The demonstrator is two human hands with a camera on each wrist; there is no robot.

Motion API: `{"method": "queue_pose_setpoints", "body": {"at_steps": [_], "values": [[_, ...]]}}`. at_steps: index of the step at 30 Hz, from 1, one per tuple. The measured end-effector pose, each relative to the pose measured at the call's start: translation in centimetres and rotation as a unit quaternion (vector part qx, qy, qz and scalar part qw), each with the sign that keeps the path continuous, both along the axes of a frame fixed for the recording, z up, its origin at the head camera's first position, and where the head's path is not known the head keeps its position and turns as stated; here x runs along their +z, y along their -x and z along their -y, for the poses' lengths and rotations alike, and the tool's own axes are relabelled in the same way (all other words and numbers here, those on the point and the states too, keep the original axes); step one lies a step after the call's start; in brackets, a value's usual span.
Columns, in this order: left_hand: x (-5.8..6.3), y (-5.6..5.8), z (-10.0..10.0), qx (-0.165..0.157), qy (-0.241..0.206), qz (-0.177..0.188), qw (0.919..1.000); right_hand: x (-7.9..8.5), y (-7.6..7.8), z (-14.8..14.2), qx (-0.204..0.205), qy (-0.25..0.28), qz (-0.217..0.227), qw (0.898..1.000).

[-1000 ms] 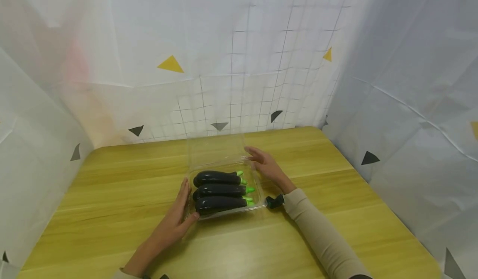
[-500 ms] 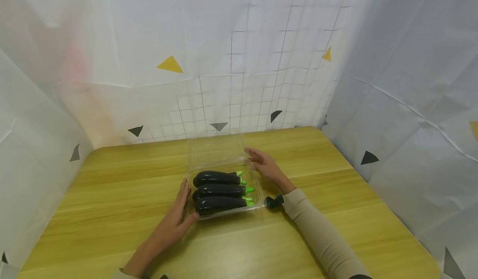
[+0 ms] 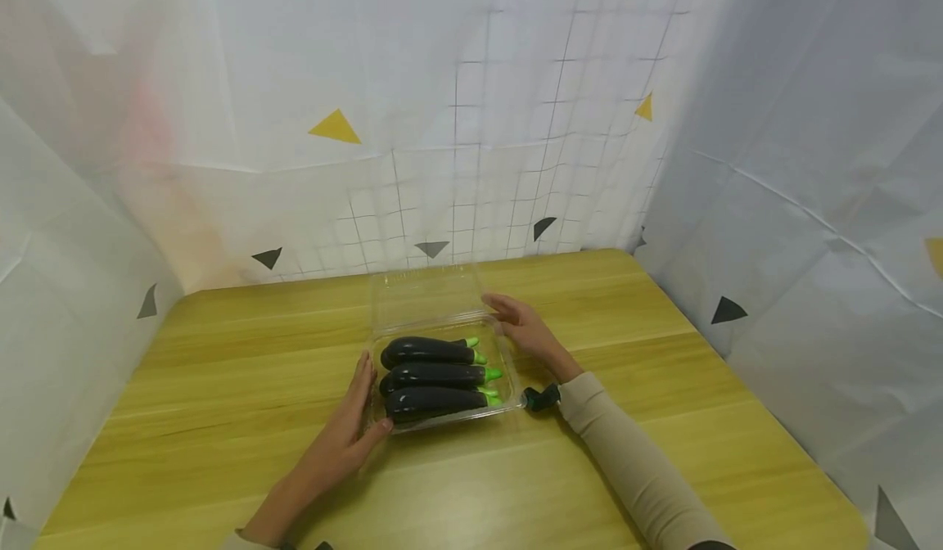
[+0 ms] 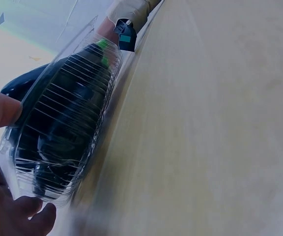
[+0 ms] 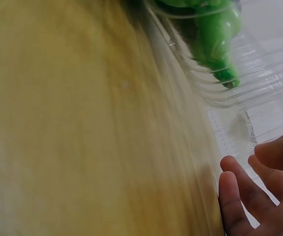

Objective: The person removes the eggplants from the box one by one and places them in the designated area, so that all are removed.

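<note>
A clear plastic clamshell container (image 3: 507, 349) sits on the wooden table with its hinged lid (image 3: 427, 298) tipped back behind it. Several dark eggplants (image 3: 438, 376) with green stems lie inside, stems toward the right. My left hand (image 3: 348, 434) grips the container's left end: the thumb is on the near rim, and the left wrist view has fingers (image 4: 42, 216) curled at its lower end. At the far right corner, my right hand (image 3: 525, 327) is by the hinge. Its fingers (image 5: 230, 189) are loosely spread beside the clear plastic in the right wrist view; contact there is hard to tell.
The wooden table (image 3: 221, 370) backs onto a white sheet wall (image 3: 258, 83) with yellow and dark marks, and another sheet (image 3: 810, 165) rises along the right. A dark wrist device (image 3: 541, 398) is under the right wrist, close to the container's near right corner.
The lid has sunk slightly, leaning further back toward the table. Both hands and the eggplants look the same as before.
</note>
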State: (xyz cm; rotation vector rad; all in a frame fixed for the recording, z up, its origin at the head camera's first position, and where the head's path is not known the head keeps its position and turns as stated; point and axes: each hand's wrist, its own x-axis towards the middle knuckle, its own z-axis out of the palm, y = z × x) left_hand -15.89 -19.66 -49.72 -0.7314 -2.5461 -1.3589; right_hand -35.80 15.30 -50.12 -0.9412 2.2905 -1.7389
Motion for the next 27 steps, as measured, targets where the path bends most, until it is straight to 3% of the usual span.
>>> {"method": "queue_pose_setpoints", "body": {"at_steps": [10, 16, 21, 27], "values": [[0.0, 0.0, 0.0, 0.007, 0.003, -0.003, 1.0, 0.1, -0.2, 0.0, 0.006, 0.001, 0.019, 1.0], [-0.2, 0.2, 0.0, 0.007, 0.006, -0.006, 0.9999, 0.3, -0.2, -0.1, -0.006, -0.027, 0.023, 0.999], [-0.2, 0.2, 0.0, 0.01, 0.012, -0.006, 0.9999, 1.2, -0.4, -0.2, -0.061, -0.053, 0.005, 0.997], [-0.1, 0.0, -0.1, 0.015, 0.009, -0.007, 0.9998, 4.1, -1.9, -0.3, -0.146, -0.057, -0.062, 0.986]]}}
